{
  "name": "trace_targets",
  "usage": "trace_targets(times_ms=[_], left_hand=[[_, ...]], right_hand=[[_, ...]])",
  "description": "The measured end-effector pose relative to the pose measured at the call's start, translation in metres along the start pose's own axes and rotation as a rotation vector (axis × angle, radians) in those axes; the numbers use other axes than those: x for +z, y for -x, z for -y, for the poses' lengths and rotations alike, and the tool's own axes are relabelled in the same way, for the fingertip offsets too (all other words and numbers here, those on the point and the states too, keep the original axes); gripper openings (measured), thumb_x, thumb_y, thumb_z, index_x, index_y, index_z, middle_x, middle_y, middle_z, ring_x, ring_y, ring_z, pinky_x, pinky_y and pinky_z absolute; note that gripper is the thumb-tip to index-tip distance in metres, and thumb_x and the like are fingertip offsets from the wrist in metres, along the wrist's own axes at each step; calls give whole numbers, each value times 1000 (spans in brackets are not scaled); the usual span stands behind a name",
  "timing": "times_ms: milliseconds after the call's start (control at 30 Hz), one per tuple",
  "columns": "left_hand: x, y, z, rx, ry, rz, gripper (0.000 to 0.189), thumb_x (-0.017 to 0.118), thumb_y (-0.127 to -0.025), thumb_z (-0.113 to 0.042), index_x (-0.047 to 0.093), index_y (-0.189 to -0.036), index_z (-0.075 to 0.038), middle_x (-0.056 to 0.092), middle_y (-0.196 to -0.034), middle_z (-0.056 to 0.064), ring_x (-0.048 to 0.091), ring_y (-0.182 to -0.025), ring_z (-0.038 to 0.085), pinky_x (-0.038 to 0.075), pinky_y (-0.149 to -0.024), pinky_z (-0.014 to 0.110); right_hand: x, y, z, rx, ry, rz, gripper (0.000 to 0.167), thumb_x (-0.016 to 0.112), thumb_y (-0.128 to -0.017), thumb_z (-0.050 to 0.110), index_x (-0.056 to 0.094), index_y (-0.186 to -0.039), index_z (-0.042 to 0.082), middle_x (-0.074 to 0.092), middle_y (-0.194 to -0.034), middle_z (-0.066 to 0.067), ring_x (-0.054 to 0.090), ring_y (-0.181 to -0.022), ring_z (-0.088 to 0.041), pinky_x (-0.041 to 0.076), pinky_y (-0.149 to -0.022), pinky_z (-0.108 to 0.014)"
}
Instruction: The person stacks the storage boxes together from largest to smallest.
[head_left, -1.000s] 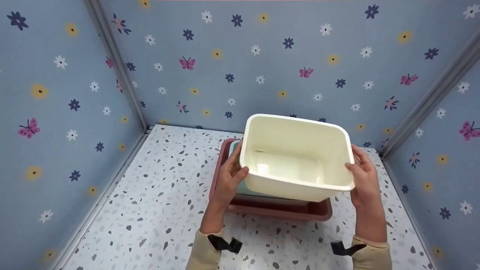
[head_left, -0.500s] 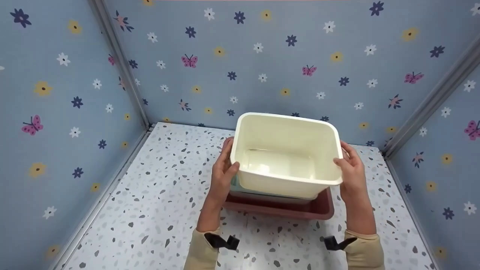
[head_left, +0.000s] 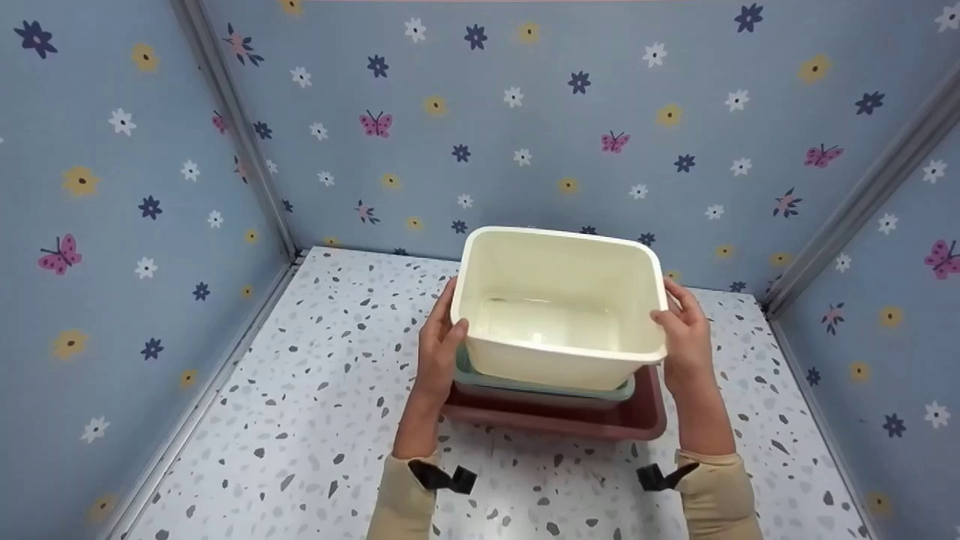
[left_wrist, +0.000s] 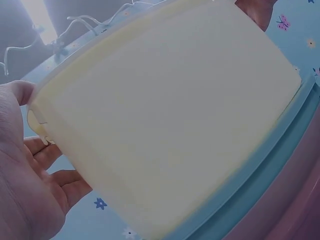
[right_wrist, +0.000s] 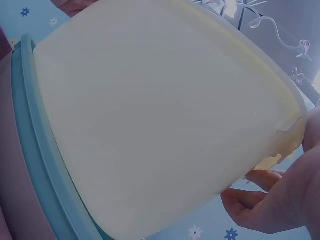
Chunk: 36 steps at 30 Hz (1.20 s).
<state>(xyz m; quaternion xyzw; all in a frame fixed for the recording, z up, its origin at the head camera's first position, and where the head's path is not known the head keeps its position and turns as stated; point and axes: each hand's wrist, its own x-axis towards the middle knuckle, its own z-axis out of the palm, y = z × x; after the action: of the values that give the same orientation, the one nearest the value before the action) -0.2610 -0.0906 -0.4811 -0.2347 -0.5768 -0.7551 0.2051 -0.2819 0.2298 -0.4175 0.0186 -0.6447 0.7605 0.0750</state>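
Observation:
A cream plastic bin (head_left: 555, 322) is held between both hands, its open top tilted toward the head camera and its inside bare. At its left end my left hand (head_left: 437, 352) grips the rim, thumb on the front corner. My right hand (head_left: 686, 341) grips the opposite end, thumb over the rim. Under the cream bin lies a light teal bin (head_left: 540, 394), which sits inside a larger dark red bin (head_left: 555, 427). Both wrist views show the cream bin's lower part within the teal rim (left_wrist: 250, 165); how deep it sits is hidden.
The bins stand on a white speckled table (head_left: 300, 390). A flowered blue wall (head_left: 525, 135) rises close behind them, with side walls and grey metal posts (head_left: 232, 127) at left and right.
Both hands have carried the cream bin to the left, from the right of the teal bin to over it. The teal and dark red bins stay in place.

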Motion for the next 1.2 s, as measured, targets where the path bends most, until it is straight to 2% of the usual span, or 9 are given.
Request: trace_targets(times_ms=[167, 300, 400, 567, 667, 767, 900, 1067, 1200], left_hand=[[2, -1, -5, -14, -10, -24, 57, 40, -98, 2, 19, -151, 7, 22, -157, 19, 24, -142, 31, 22, -110, 56], [3, -1, -6, -35, -27, -30, 56, 39, -98, 3, 18, -150, 9, 20, -156, 23, 24, -143, 30, 24, -111, 52], [2, 0, 2, -37, -25, -36, 57, 39, -99, 1, 19, -151, 5, 20, -157, 20, 24, -143, 27, 23, -111, 51], [-3, 3, 20, 4, -7, -38, 57, 42, -100, -5, 21, -152, 1, 20, -158, 18, 23, -143, 26, 21, -111, 54], [-5, 3, 26, 14, -8, -41, 59, 45, -100, -10, 22, -153, 0, 19, -158, 17, 23, -144, 24, 23, -112, 46], [-1, 2, 18, -16, -29, -53, 58, 44, -99, -7, 21, -151, 5, 18, -158, 19, 20, -144, 27, 23, -113, 41], [6, 1, 2, -60, -60, -64, 56, 42, -99, 1, 19, -150, 9, 18, -157, 18, 16, -144, 32, 21, -113, 39], [6, -1, 2, -78, -117, -70, 56, 43, -99, 2, 20, -150, 6, 18, -157, 16, 15, -144, 34, 21, -113, 34], [6, -2, 2, -92, -147, -92, 55, 42, -99, 5, 21, -149, 9, 19, -157, 15, 16, -144, 34, 22, -112, 30]], right_hand=[[3, -6, -3, -31, -16, 14, 55, 43, -92, -8, 37, -146, 0, 41, -147, -21, 43, -130, -38, 46, -96, -44], [4, -10, -10, -21, -43, 11, 55, 43, -92, -9, 38, -146, 0, 41, -147, -21, 42, -131, -38, 41, -100, -48], [4, -13, -16, 7, -50, -3, 56, 43, -91, -9, 37, -146, -1, 40, -147, -20, 42, -132, -35, 39, -102, -48], [7, -16, -24, 31, -41, -24, 56, 43, -92, -8, 34, -147, -4, 36, -151, -19, 39, -135, -28, 36, -106, -44], [8, -16, -27, 53, -36, -36, 55, 42, -93, -6, 32, -147, -5, 36, -150, -21, 40, -133, -31, 36, -106, -45], [7, -15, -30, 77, -6, -39, 54, 42, -93, -4, 33, -146, -5, 39, -147, -22, 43, -130, -35, 37, -105, -47], [3, -13, -35, 86, 65, -13, 57, 43, -92, -4, 33, -148, 0, 38, -149, -18, 41, -133, -32, 37, -105, -47], [1, -12, -39, 77, 190, 5, 63, 43, -90, -4, 31, -151, 4, 37, -151, -14, 41, -134, -28, 38, -104, -44], [1, -12, -41, 73, 230, 23, 66, 43, -88, -5, 31, -152, 6, 37, -151, -13, 41, -134, -28, 38, -104, -44]])
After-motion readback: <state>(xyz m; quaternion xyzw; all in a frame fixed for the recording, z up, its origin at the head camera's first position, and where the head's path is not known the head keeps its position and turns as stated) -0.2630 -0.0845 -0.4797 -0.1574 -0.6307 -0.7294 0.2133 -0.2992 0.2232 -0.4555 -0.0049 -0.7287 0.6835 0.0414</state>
